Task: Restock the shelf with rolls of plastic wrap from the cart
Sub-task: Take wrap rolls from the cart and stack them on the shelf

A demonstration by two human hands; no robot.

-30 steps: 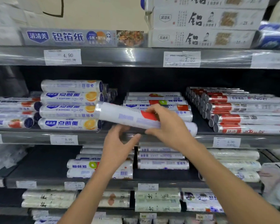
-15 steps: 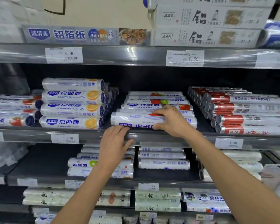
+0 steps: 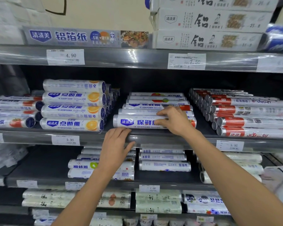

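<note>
My right hand [image 3: 176, 122] grips a roll of plastic wrap [image 3: 134, 122], fingers curled over its top and thumb against its front face; the hand hides the middle of the label, so I read only the blue badge and the first characters. The roll lies lengthwise at the front edge of the middle shelf [image 3: 153, 139], about midway along it; behind it I count five more rolls of the same kind [image 3: 155, 101], one behind another towards the back, each showing only a strip. My left hand [image 3: 115, 144] holds nothing; its fingers lie nearly straight on the shelf's front edge, just below the roll's left end, thumb spread to the right.

Towards the shelf's left end stands a stack of four rolls with an orange slice on the label [image 3: 72, 111]; more round ends show behind it, too crowded to count. The tomato-label rolls [image 3: 11, 122] beyond are cut off by the left border. At the right end the red-banded rolls [image 3: 252, 122] run out of view, and their far ends blur together; I cannot count them. On the shelf above, three foil boxes [image 3: 207, 40] are stacked, the top one cut off. Five price tags are legible; the nearest [image 3: 66, 140] reads 9.90. My forearms cover part of the rolls on the lower shelf [image 3: 164, 166].
</note>
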